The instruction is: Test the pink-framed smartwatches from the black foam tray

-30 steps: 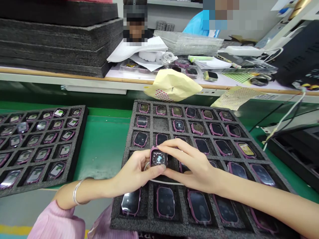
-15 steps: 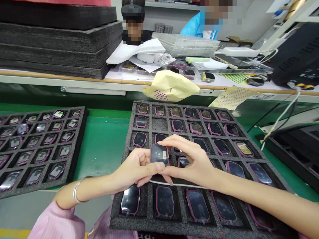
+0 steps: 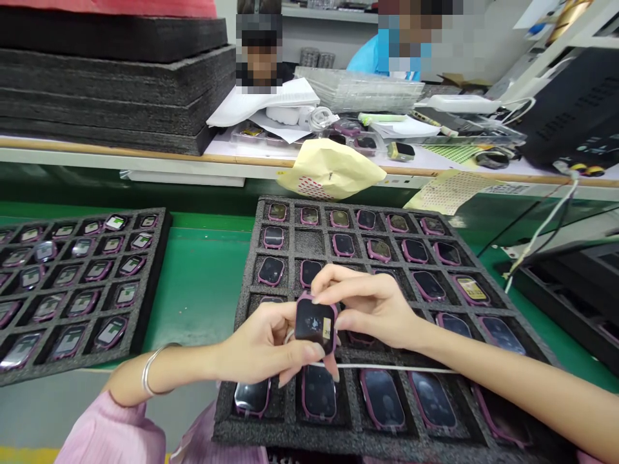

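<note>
A strapless smartwatch (image 3: pixel 312 324) with a purple case hangs above the tray, its dark screen lit with a small picture and a yellowish patch. My left hand (image 3: pixel 268 341) grips it from the left, thumb across the lower screen edge and fingers behind. My right hand (image 3: pixel 372 309) pinches the same watch, fingertips at its top edge and thumb at its right side. A white cable (image 3: pixel 382 367) passes beneath my hands. Below lies a black foam tray (image 3: pixel 285 435) with purple watches in its compartments; one compartment (image 3: pixel 309 242) in the second row holds no watch.
Another foam tray (image 3: pixel 138 322) of watches lies on the green table (image 3: pixel 198 277) at left. Stacked foam trays (image 3: pixel 111 96) stand on the shelf behind, beside papers, cables and clear plastic trays (image 3: pixel 358 90). Yellow paper (image 3: pixel 333 169) hangs over the shelf edge. Two people are beyond it.
The watch has moved slightly down and right, tilting a little in my left hand. My right thumb has shifted from its lower edge up to the right side.
</note>
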Tool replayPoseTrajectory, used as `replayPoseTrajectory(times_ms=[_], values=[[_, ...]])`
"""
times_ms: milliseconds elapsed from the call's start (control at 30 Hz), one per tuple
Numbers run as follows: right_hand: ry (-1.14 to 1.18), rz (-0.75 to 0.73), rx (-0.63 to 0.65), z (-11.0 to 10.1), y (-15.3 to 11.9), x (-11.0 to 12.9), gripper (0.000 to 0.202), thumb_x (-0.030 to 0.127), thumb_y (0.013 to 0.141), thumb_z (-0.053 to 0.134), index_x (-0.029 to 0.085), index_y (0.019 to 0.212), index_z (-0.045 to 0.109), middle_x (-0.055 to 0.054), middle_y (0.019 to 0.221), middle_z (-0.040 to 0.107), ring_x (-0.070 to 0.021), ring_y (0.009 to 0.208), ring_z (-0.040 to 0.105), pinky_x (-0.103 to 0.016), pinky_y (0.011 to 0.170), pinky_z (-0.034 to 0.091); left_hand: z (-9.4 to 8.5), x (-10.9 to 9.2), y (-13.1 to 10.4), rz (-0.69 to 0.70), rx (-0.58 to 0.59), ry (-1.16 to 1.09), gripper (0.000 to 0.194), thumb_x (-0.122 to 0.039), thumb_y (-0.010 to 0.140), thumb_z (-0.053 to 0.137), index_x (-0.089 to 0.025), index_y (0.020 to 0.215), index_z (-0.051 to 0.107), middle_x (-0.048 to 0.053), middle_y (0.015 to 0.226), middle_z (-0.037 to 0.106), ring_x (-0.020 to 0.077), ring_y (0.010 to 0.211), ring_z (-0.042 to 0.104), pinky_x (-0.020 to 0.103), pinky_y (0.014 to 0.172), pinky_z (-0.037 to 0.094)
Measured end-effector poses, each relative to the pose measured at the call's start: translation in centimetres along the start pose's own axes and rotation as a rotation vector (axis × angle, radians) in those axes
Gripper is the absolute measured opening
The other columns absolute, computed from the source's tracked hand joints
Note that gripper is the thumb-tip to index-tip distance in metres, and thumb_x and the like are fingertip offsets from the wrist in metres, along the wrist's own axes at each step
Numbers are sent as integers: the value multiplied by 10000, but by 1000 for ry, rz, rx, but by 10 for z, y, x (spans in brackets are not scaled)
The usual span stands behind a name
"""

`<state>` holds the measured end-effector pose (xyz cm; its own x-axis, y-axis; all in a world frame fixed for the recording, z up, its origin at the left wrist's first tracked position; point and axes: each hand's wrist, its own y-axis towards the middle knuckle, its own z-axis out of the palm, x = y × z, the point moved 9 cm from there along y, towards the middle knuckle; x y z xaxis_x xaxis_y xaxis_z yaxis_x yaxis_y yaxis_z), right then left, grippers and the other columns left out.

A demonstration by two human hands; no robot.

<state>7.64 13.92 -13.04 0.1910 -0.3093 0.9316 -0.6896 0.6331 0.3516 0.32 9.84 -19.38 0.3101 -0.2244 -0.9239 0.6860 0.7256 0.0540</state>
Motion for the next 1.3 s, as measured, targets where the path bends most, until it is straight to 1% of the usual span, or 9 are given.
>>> replayPoseTrajectory(times_ms=[100,333,467,667,800,933,1000,1100,1300], values=[[72,11,-48,1,-1,-6,192,320,850,738,207,1005,759,-63,874,599,-162,811,585,-321,751,511,3,4,-1,-19,47,-38,313,-418,865,638,-127,948,555,85,755,690,36,382,447,145,354,317],[66,7,-43,0,0,-7,226,335,834,753,205,1019,753,-70,884,604,-165,800,577,-332,736,510,1,1,-2,30,5,1,303,-416,873,628,-134,960,559,109,841,710,29,388,446,144,361,325],[10,-34,-36,0,-1,-5,235,350,831,750,211,1021,751,-66,889,605,-170,806,580,-338,744,506,2,1,-2,29,17,-12,261,-385,882,626,-152,981,558,77,821,710,21,392,446,130,368,329],[-102,-118,-40,1,-3,3,220,343,879,697,221,1060,733,-56,891,596,-167,825,585,-332,760,506,4,4,-4,0,30,-20,279,-391,865,645,-147,969,559,93,839,716,28,385,464,138,360,341],[-319,-186,54,3,-1,13,329,330,895,682,176,1184,653,-94,977,603,-201,902,589,-371,804,513,-6,0,-2,0,-115,40,299,-385,844,671,-136,975,571,70,780,701,29,370,434,147,347,314],[-605,-238,143,11,-3,19,510,233,859,717,147,1319,513,-134,1109,574,-224,1013,570,-373,875,505,-19,-1,-1,-39,-274,102,273,-371,810,707,-136,853,573,-54,542,519,38,362,410,151,354,304],[-727,-229,142,13,-4,19,472,191,876,679,163,1311,499,-133,1128,563,-224,1027,571,-362,880,513,-21,-1,-1,-38,-285,129,260,-354,806,713,-140,832,567,-77,509,457,42,373,411,150,368,306],[-846,-218,131,16,-6,18,386,183,901,626,171,1266,504,-126,1114,567,-231,1014,581,-367,876,523,-21,0,-1,-27,-273,166,235,-337,828,689,-142,843,559,-74,529,464,45,394,421,156,390,310],[-1008,-212,85,22,-11,21,368,315,938,591,158,1254,489,-141,1104,581,-264,979,587,-415,849,525,-21,4,-2,-30,-256,259,222,-341,844,668,-152,891,561,-63,588,461,67,468,427,185,439,312]])
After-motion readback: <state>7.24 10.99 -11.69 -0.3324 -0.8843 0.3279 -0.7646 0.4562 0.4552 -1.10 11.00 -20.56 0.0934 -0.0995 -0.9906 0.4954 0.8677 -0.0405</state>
